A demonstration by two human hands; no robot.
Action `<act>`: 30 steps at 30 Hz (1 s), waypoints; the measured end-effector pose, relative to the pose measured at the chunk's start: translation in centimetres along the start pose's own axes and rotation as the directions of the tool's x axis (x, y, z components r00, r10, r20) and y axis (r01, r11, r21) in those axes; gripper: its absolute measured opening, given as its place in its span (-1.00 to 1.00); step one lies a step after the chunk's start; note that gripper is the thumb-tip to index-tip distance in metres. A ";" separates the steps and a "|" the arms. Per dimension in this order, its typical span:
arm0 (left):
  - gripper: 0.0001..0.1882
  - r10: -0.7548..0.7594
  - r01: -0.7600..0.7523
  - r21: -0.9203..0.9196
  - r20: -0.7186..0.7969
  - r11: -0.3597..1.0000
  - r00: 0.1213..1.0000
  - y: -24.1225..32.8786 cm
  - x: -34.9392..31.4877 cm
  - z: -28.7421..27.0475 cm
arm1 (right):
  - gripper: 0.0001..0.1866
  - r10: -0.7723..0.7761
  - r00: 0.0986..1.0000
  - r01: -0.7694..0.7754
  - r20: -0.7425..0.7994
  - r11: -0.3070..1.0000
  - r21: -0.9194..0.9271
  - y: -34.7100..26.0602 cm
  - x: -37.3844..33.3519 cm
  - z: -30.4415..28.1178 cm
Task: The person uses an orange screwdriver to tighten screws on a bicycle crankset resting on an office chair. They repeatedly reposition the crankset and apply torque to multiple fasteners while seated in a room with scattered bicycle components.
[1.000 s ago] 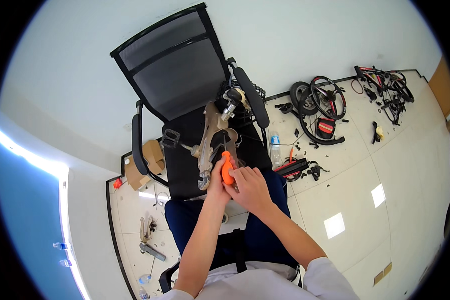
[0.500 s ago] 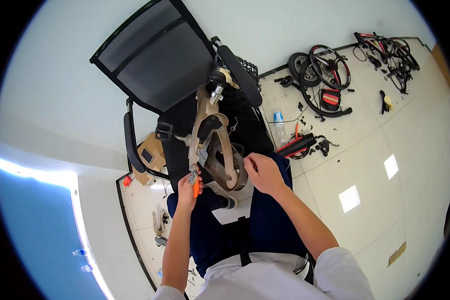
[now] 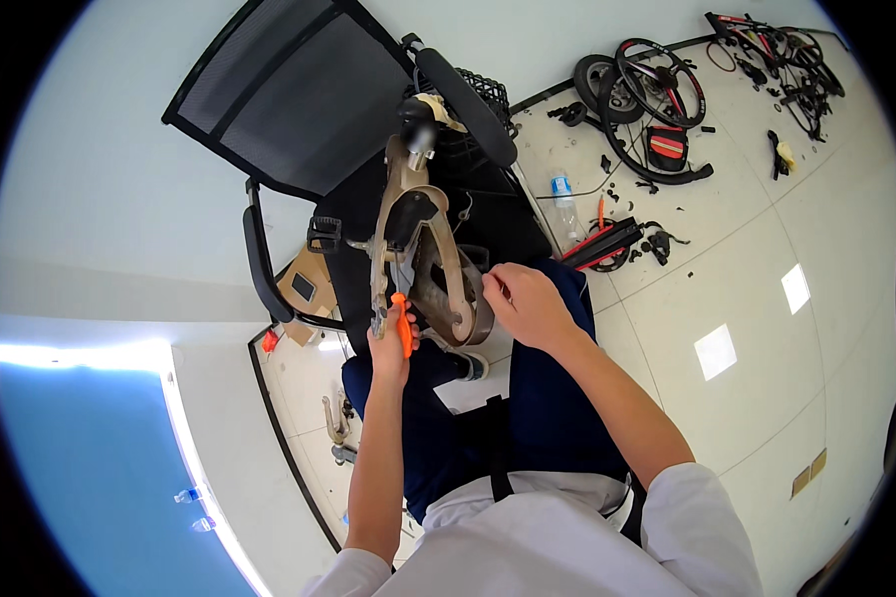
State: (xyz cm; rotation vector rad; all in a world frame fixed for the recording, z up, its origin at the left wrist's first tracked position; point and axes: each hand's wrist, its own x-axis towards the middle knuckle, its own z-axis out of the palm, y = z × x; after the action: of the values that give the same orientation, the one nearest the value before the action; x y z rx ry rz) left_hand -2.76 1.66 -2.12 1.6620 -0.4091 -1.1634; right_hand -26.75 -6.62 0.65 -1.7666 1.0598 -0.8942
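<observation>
A worn beige-grey small bicycle frame lies across the seat of a black office chair in front of me. My left hand is closed round a screwdriver with an orange handle, at the near left end of the frame. The screwdriver's shaft points away from me, up along the frame; where its tip sits I cannot tell. My right hand has its fingers curled against the right edge of the frame's rounded guard. A black pedal sticks out to the left of the frame.
The chair's armrests flank the frame; a black wire basket stands behind. On the right floor lie wheels, a bottle, a red-black part and small pieces. Left are a cardboard box and a metal fork.
The screwdriver has tilted, so its handle and shaft now show above my left hand. The view has shifted, with chair and frame sitting higher. My right hand stays at the guard's edge.
</observation>
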 end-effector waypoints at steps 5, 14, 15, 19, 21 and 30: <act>-0.71 -0.009 0.009 0.003 -0.006 1.000 1.000 0.1 -0.1 0.2 | -0.73 0.000 1.000 0.000 0.003 1.000 -0.011 -0.1 0.0 -0.1; -0.70 -0.029 0.029 -0.056 -0.004 0.998 1.000 -0.2 0.1 0.1 | -0.72 0.036 0.999 -0.036 0.015 0.999 0.014 0.0 0.1 0.1; -0.69 -0.029 0.029 -0.066 -0.003 0.997 1.000 -0.3 0.1 0.0 | -0.72 0.040 0.999 -0.041 0.017 0.999 0.014 0.0 0.1 0.1; -0.69 -0.045 0.045 -0.091 -0.003 0.995 0.999 -0.3 0.2 -0.1 | -0.72 0.050 0.999 -0.050 0.021 0.999 0.010 0.1 0.0 0.0; -0.69 -0.048 0.047 -0.091 -0.005 0.995 0.999 -0.2 0.1 0.0 | -0.71 0.053 0.998 -0.054 0.025 0.998 0.012 0.1 0.0 -0.1; -0.71 -0.023 0.022 -0.046 -0.010 0.999 1.000 -0.4 0.3 -0.4 | -0.68 0.059 0.998 -0.060 0.037 0.998 0.033 0.2 0.0 -0.3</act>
State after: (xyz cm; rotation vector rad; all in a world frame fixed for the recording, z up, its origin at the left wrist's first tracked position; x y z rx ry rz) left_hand -2.39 1.83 -2.65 1.6364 -0.3554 -1.1718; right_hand -27.07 -6.80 0.61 -1.7076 1.0627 -0.8366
